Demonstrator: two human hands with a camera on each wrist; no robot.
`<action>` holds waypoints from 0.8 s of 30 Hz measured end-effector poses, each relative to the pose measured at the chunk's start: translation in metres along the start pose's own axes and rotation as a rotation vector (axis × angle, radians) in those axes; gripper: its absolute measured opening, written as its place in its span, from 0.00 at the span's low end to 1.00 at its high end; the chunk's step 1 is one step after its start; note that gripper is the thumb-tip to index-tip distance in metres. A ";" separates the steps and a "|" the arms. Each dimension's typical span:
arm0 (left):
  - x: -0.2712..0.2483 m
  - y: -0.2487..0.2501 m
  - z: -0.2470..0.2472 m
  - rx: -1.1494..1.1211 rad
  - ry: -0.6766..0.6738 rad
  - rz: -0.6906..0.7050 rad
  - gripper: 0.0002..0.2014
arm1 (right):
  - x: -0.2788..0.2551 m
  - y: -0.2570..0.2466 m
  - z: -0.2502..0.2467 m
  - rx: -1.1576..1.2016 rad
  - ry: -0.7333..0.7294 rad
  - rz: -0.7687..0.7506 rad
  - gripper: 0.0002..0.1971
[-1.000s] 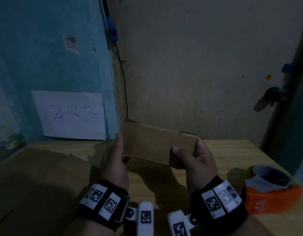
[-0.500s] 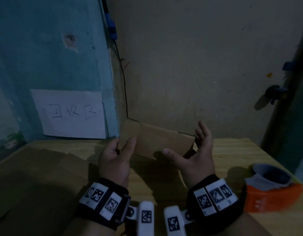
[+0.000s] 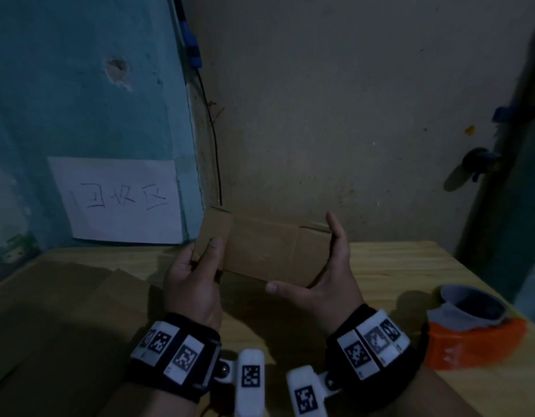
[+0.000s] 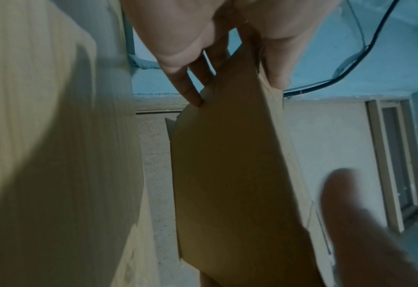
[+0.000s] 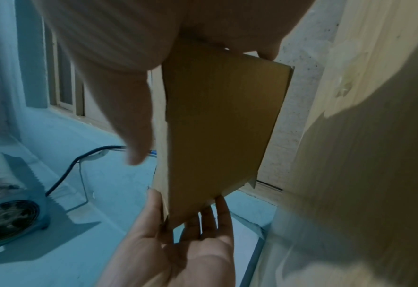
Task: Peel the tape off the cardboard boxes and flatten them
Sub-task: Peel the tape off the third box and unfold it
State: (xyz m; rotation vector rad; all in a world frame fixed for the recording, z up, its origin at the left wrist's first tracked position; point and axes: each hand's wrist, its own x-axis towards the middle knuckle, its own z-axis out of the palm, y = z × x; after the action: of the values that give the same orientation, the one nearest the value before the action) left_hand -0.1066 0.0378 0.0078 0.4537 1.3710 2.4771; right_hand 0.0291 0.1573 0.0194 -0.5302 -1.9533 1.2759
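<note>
A flattened brown cardboard box (image 3: pixel 266 251) is held on edge above the wooden table (image 3: pixel 404 266), near the back wall. My left hand (image 3: pixel 197 275) pinches its left end, thumb on the front face and fingers behind. The left wrist view shows the same pinch on the box (image 4: pixel 227 174). My right hand (image 3: pixel 332 278) is spread at the box's right end, fingers straight up and thumb stretched out under the lower edge. In the right wrist view the box (image 5: pixel 222 120) runs between the right thumb and fingers without a grip. I see no tape on the faces shown.
An orange tape dispenser (image 3: pixel 470 335) with a grey roll sits at the table's right edge. Flat cardboard sheets (image 3: pixel 64 311) lie on the left of the table. A white paper sign (image 3: pixel 118 200) hangs on the blue wall, and a cable runs down the corner.
My right hand has let go of the box's right end and spread open. My left thumb has moved onto the box's front face, and the box now faces me more squarely.
</note>
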 end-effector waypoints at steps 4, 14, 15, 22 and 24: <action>0.002 0.000 -0.001 -0.017 0.008 -0.028 0.18 | 0.001 0.008 0.000 0.016 0.017 -0.021 0.62; 0.005 -0.003 -0.001 -0.099 0.066 -0.051 0.28 | 0.008 0.014 0.002 0.343 0.266 0.220 0.38; 0.006 -0.002 0.000 -0.106 0.056 -0.053 0.23 | 0.009 0.015 0.000 0.385 0.277 0.266 0.43; 0.007 -0.001 -0.001 -0.162 0.049 -0.081 0.23 | 0.017 0.022 -0.007 0.545 0.274 0.432 0.60; 0.009 -0.001 -0.002 -0.168 0.048 -0.070 0.24 | 0.019 0.025 -0.006 0.622 0.257 0.416 0.56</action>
State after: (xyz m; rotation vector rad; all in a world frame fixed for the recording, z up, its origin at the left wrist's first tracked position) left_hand -0.1152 0.0402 0.0070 0.3060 1.1619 2.5337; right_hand 0.0200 0.1842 0.0046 -0.7489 -1.1745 1.8679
